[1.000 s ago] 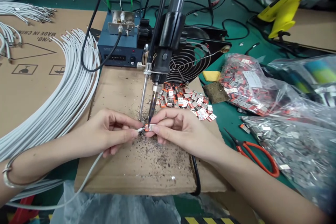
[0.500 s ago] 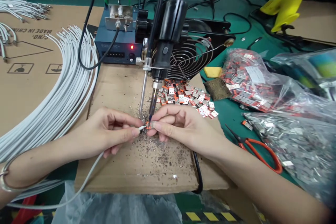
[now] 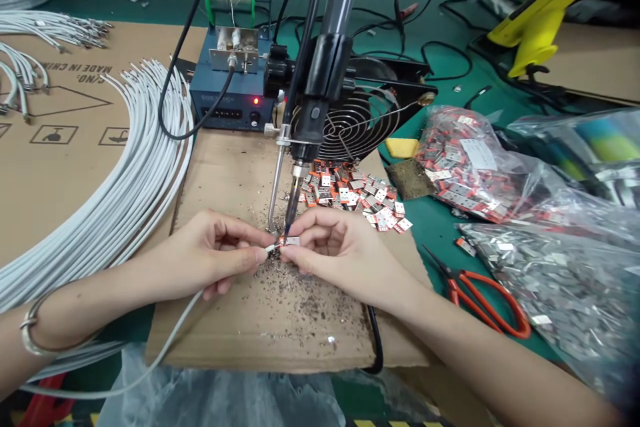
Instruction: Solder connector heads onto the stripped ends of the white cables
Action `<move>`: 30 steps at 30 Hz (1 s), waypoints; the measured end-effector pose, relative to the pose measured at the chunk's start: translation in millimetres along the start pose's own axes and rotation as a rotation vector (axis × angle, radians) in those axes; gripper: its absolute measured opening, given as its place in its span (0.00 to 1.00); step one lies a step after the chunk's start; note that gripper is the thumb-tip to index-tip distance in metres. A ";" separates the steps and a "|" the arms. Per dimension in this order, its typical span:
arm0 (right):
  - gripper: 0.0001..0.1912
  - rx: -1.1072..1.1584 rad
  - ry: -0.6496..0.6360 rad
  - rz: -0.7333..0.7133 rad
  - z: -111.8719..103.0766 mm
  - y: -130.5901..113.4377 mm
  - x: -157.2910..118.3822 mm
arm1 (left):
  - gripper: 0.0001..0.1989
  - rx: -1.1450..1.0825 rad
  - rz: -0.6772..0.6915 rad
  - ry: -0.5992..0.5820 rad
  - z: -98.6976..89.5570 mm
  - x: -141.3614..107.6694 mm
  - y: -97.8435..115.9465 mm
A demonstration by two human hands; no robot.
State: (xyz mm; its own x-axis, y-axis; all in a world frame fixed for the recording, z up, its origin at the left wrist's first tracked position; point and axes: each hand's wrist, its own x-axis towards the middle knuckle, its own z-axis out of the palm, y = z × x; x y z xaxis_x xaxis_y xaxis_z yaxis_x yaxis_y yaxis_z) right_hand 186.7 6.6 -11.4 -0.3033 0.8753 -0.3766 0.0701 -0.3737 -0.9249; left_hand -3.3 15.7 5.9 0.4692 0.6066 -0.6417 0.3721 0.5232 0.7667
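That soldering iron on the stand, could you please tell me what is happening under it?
A person's left hand pinches the end of a white cable, and the right hand pinches a small orange connector. Both meet under the soldering iron tip, over a cardboard sheet speckled with dark flecks. More connectors lie heaped behind.

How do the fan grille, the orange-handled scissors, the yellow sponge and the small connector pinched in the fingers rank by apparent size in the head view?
1. Fan grille
2. Orange-handled scissors, nearer the camera, so close to the grille
3. Yellow sponge
4. Connector
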 end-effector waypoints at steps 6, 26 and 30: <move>0.14 -0.009 0.001 0.023 -0.5 -2.1 0.0 | 0.10 -0.001 0.018 0.009 0.7 1.4 0.7; 0.09 0.181 -0.155 0.052 -11.1 -6.8 -1.8 | 0.08 -0.042 0.069 0.011 -0.2 -0.3 -0.3; 0.07 0.193 -0.165 0.041 -11.5 -6.8 -1.8 | 0.09 -0.048 0.075 0.004 -1.1 -0.4 -1.5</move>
State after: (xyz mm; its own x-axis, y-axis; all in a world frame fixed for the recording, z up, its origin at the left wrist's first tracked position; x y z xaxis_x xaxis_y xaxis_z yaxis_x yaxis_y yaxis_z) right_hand 197.7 11.1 -5.0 -0.4557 0.8022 -0.3857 -0.0924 -0.4736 -0.8759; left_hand -4.9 15.3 5.0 0.4909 0.6478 -0.5825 0.2975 0.5038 0.8110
